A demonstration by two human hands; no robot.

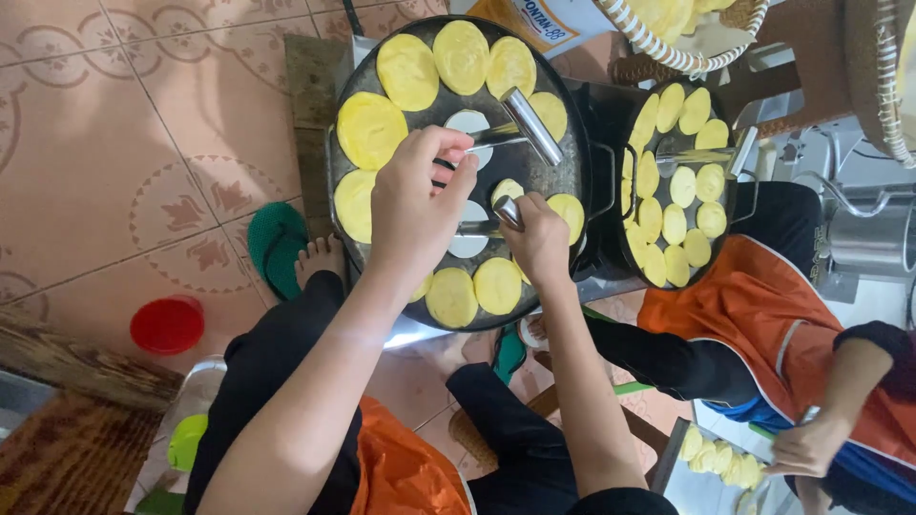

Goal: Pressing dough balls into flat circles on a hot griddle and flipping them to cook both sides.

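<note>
Both hands, left hand (417,205) and right hand (536,238), are gripping metal rollers over the round dark griddle (572,172) bearing eleven yellow discs (370,129).

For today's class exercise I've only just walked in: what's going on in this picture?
A seated person works over a round dark pan ringed with yellow discs. The left hand pinches a thin metal tool by a white disc; the right hand grips a metal-handled tool. Beside them, another person sits by a smaller pan of discs.
</note>
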